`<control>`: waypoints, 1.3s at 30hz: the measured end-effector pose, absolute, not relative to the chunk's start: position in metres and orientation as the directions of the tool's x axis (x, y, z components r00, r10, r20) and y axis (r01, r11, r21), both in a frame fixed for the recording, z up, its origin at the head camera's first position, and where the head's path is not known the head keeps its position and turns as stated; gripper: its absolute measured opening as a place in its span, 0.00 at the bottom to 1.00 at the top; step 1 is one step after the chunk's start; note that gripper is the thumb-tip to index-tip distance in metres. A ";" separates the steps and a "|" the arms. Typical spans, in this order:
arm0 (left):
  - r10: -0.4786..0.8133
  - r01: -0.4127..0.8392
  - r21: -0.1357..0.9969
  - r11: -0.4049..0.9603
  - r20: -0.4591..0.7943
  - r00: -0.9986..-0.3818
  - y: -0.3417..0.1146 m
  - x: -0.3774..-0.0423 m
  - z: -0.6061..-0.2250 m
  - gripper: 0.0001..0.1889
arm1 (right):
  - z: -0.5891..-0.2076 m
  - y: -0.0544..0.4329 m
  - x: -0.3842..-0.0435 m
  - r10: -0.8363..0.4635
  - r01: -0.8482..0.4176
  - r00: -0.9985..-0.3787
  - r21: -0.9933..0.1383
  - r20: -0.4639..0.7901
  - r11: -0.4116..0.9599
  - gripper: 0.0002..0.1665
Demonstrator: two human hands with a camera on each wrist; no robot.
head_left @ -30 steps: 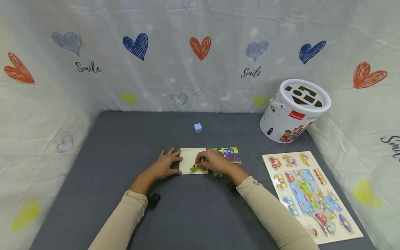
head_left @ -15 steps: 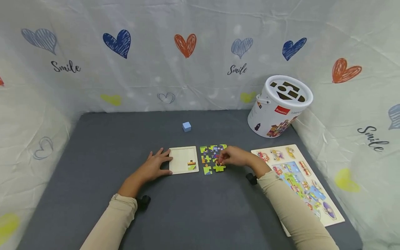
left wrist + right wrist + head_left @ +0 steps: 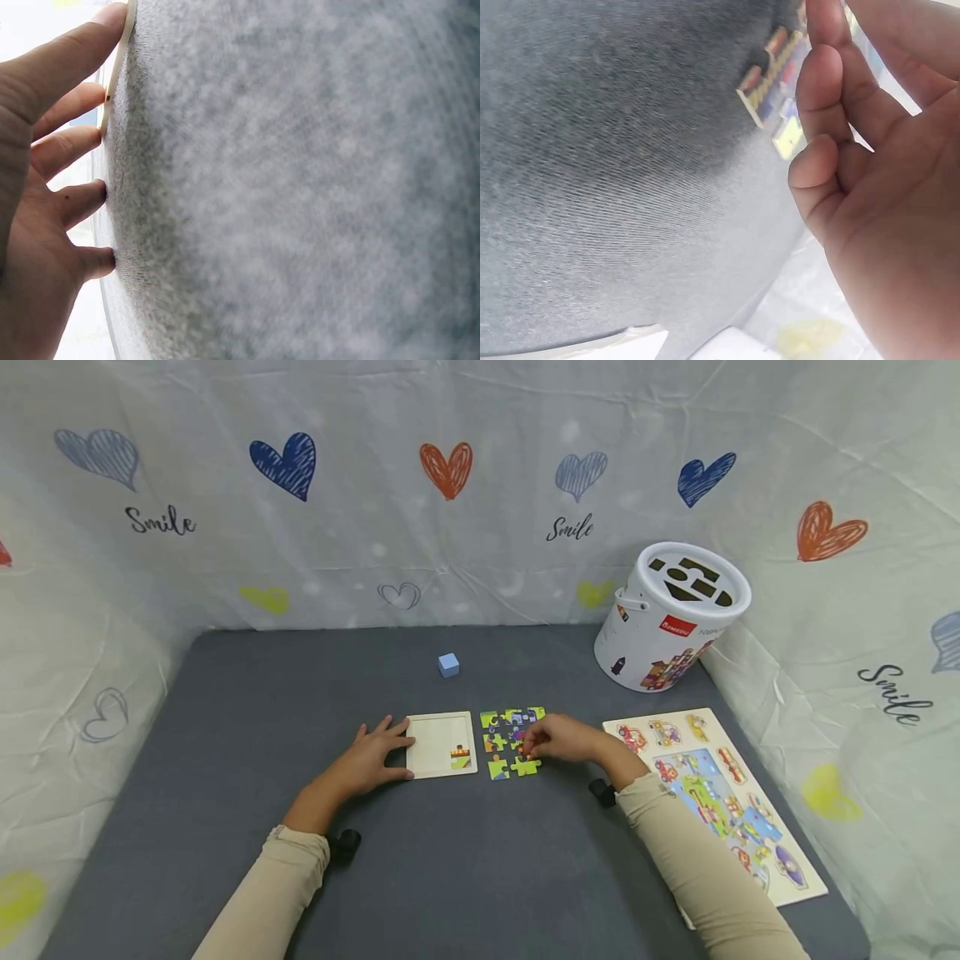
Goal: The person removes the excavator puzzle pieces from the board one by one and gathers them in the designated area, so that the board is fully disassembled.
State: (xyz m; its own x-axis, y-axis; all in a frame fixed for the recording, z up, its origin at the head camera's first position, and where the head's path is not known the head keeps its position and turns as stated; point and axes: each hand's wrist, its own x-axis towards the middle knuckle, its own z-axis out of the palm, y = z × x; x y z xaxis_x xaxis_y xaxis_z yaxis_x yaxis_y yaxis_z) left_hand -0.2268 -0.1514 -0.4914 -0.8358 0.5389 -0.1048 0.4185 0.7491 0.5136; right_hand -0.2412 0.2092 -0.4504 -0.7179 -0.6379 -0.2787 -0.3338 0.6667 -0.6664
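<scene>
My left hand lies with fingers spread against the left edge of a shallow wooden puzzle tray; the left wrist view shows thumb and fingertips touching its thin edge. One jigsaw piece sits in the tray's lower right corner. To the right of the tray, several loose jigsaw pieces lie in rough rows. Over their right side, my right hand pinches a green-yellow jigsaw piece low at the table; its fingers partly cover that piece. In the right wrist view the fingers are curled and the fingertips are cut off.
A light blue cube stands behind the tray. At the back right is a white bucket with shaped holes in its lid. A large wooden picture board lies at the right, partly under my right forearm. Printed cloth hangs around the grey table.
My right hand has left a jigsaw piece in the tray's corner and moved right to the loose pieces. In the last half second the piece at its fingertips has turned slightly. My left hand stays at the tray.
</scene>
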 end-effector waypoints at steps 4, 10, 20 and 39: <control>0.532 0.408 0.511 0.757 -0.119 -0.838 -0.154 -0.225 -0.490 0.34 | -0.444 0.198 -0.244 -0.622 -0.336 -0.738 -0.658 -0.261 0.675 0.06; 0.540 0.406 0.518 0.753 -0.133 -0.831 -0.150 -0.226 -0.488 0.34 | -0.447 0.162 -0.245 -0.636 -0.350 -0.727 -0.657 -0.259 0.667 0.11; 0.536 0.400 0.497 0.770 -0.163 -0.828 -0.146 -0.226 -0.489 0.34 | -0.457 0.125 -0.242 -0.685 -0.408 -0.666 -0.625 -0.295 0.665 0.19; 0.518 0.389 0.490 0.780 -0.156 -0.841 -0.149 -0.226 -0.489 0.34 | -0.462 0.120 -0.246 -0.661 -0.379 -0.720 -0.679 -0.211 0.629 0.09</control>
State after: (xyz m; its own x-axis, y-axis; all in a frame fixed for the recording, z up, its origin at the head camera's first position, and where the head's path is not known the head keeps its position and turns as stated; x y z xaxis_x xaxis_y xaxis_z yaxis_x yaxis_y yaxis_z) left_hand -0.2258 -0.1489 -0.4886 -0.8409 0.5181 -0.1565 0.3894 0.7800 0.4899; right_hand -0.2460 0.1199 -0.4624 -0.7201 -0.6611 -0.2106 -0.3786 0.6289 -0.6791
